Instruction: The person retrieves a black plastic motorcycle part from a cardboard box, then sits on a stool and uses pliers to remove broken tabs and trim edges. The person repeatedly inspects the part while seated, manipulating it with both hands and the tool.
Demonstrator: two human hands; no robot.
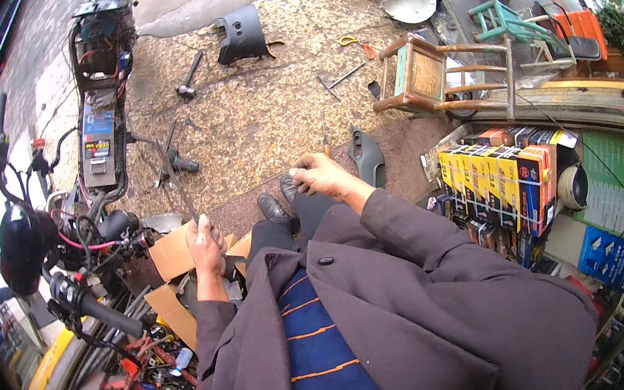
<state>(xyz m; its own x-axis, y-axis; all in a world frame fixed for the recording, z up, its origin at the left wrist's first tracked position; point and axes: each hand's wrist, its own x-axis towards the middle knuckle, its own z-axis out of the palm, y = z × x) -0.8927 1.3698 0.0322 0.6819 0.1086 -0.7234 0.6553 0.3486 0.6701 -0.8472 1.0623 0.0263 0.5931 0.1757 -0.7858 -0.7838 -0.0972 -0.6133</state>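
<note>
Brown cloth of an unbuttoned coat [434,297] fills six o'clock, over a blue sweater [319,350] with orange stripes. Toward nine o'clock, slightly low, the left hand [207,251] has its fingers curled, thumb and forefinger pinching the lower end of a long, thin grey strip [171,173]. That strip runs up toward ten o'clock, to the side of a stripped scooter [109,95] with a battery [96,139] showing in its open body; whether it is fastened there I cannot tell.

Just above the middle of the view, the right hand [317,176] is bent at the knuckles, its thumb and forefinger drawn close together; I cannot tell if anything small sits between them. A screwdriver [326,146] shows just beyond it at twelve o'clock, and a grey plastic piece [366,157] lies near at two.

On the ground, a hammer [191,77] lies at eleven, a curved dark panel [242,36] between eleven and twelve, and orange-handled pliers [357,45] at one. A wooden chair [422,72] lies tipped between one and two. Strapped boxes [493,180] are stacked at three, and an opened carton [175,313] is at eight, below the left hand.
</note>
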